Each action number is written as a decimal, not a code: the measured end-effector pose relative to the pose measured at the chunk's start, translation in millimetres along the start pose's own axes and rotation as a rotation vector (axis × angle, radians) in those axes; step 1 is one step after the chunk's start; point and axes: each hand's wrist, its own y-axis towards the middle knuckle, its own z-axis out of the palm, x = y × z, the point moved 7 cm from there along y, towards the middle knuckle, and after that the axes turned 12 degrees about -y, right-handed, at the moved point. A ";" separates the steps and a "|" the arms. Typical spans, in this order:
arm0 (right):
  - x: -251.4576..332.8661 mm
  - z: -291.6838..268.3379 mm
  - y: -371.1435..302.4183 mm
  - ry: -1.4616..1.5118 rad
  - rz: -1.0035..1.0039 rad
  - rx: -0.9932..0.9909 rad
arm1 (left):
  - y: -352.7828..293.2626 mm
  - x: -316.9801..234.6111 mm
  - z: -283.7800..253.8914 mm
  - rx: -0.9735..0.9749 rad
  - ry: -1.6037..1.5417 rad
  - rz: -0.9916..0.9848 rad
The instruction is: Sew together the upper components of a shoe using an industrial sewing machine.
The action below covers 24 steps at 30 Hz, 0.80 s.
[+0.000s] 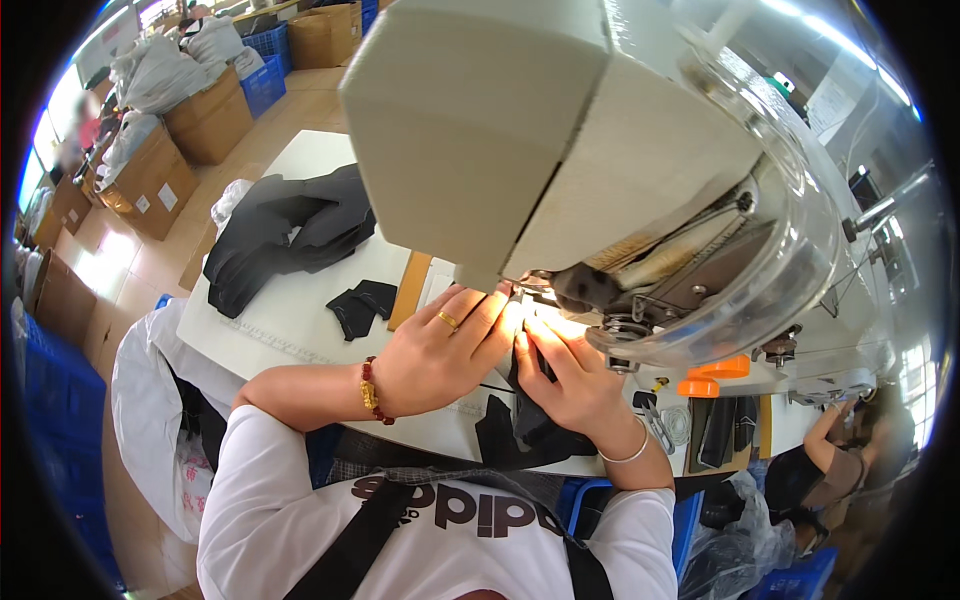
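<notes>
My left hand [440,350] reaches in under the pale sewing machine [480,130], its fingers stretched out and resting close to the lit needle area. Its fingertips are partly lost in glare and behind the machine head. On the other side, my right hand [575,385] pinches a black fabric piece [545,430] between thumb and fingers just in front of the needle. That fabric trails back toward me over the table edge. A gold ring and a red bead bracelet are on my left hand and wrist; a pale bangle circles my right wrist.
Dark cut fabric [290,230] lies heaped on the white table [300,335], with small black pieces [360,308] nearer the machine. Orange knobs [715,378], small snips [655,425] and more black strips [728,430] are at right. Cardboard boxes [150,185] stand far left; another person sits far right.
</notes>
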 end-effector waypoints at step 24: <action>-0.3 0.1 -9.5 -0.192 -0.086 -0.066 | -2.7 3.1 0.1 -0.037 -0.045 -0.080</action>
